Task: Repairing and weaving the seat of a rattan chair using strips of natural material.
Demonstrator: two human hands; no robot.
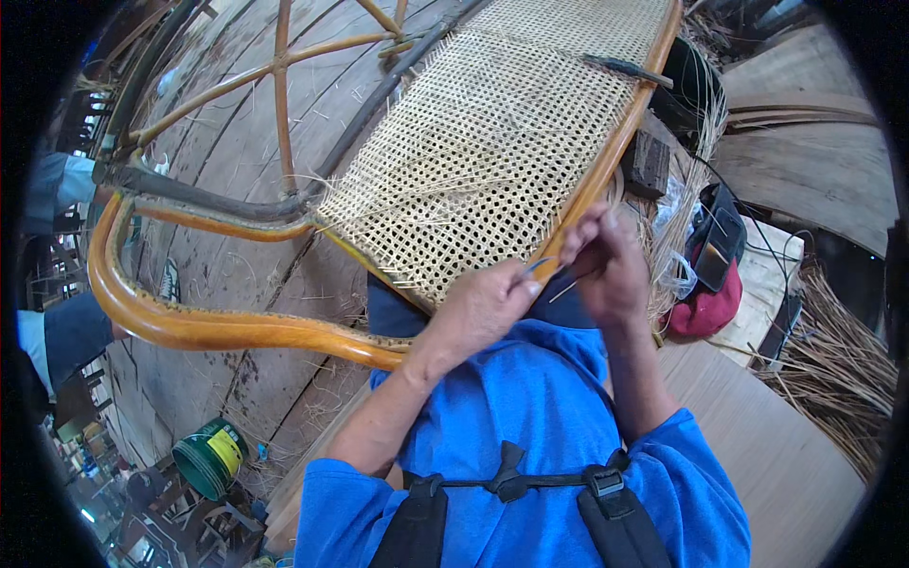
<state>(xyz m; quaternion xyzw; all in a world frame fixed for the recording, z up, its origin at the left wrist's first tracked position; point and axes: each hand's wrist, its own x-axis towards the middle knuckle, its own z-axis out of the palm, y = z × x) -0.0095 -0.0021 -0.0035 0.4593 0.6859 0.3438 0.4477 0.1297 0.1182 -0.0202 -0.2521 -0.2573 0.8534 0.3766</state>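
A woven cane panel with open holes stretches away from my lap inside a glossy orange-brown wooden frame. Loose strand ends stick up from the weave. My left hand is closed at the panel's near right corner, pinching a thin bluish sliver whose kind I cannot make out. Just right of it, over the frame rail, my right hand is curled shut. A thin pale cane strand shows under its fingers; their tips are partly hidden. A dark slim pointed tool lies across the far right of the panel.
A curved armrest sweeps out to the left. Bundled cane strands, a red cloth item and a dark block sit on the right. A green bucket stands lower left. Another person's legs show at the left edge.
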